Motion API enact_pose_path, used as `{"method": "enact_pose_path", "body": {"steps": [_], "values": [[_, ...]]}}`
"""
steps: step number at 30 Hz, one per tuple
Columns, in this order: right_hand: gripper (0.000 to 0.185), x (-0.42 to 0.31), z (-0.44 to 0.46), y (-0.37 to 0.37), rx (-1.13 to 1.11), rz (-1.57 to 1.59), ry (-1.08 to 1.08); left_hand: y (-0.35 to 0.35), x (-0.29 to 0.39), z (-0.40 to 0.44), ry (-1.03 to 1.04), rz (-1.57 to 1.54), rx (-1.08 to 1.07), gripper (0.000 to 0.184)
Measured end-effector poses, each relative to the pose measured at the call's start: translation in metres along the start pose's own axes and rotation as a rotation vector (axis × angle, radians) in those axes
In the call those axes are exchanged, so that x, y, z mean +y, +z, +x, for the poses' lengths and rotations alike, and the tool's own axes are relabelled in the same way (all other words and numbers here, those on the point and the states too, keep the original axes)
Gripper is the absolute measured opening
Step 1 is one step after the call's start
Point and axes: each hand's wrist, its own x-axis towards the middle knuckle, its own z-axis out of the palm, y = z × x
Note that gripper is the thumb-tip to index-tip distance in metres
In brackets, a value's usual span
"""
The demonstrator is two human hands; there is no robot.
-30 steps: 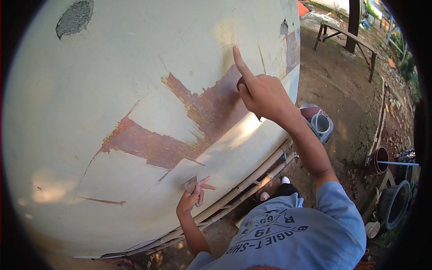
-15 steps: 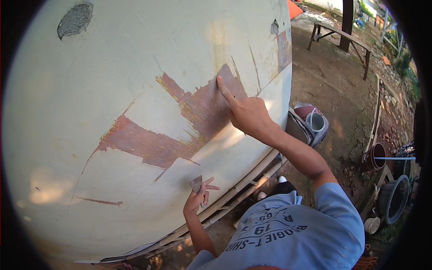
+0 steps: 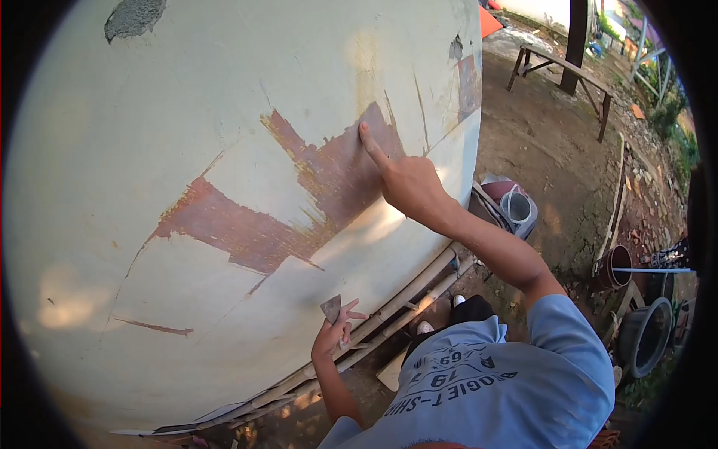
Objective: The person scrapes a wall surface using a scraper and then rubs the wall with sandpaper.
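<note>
In front of me is a pale painted wall (image 3: 202,97) with a brown-red patch (image 3: 232,224) of smeared coating on it. A second stretch of the brown patch (image 3: 348,176) runs up to my right hand (image 3: 415,187). Its index finger is stretched out with the tip on the wall, while the other fingers are curled under and partly hidden. Lower down, my left hand (image 3: 329,337) holds a small scraper (image 3: 331,308) with a flat metal blade pointing up. Some of that hand's fingers stick out beside the blade, and its handle is mostly hidden.
Bamboo poles (image 3: 404,314) run along the wall's foot by my legs. At right stand a grey bucket (image 3: 516,203), a wooden bench (image 3: 565,67), a brown pot (image 3: 615,268) and a grey basin (image 3: 648,337). A rough grey hole (image 3: 134,16) marks the wall's upper left.
The view has shifted slightly. My right fingertip stays at nearly the same spot on the brown patch, and my left hand still holds the scraper, a little further right in view.
</note>
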Motion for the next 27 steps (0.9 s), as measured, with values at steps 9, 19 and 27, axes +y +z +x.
{"method": "enact_pose_path", "body": {"steps": [9,19,27], "values": [[0.067,0.128,-0.121,0.086,-0.479,0.761,0.054,0.081,-0.078,0.013,-0.045,-0.238,0.476,0.050],[0.036,0.415,-0.318,0.206,-1.019,0.803,0.723,0.307,-0.213,0.138,-0.201,-0.312,0.456,0.027],[0.034,0.594,-0.420,0.192,-1.409,0.325,0.635,0.511,-0.219,0.280,-0.271,-0.373,0.017,0.025]]}}
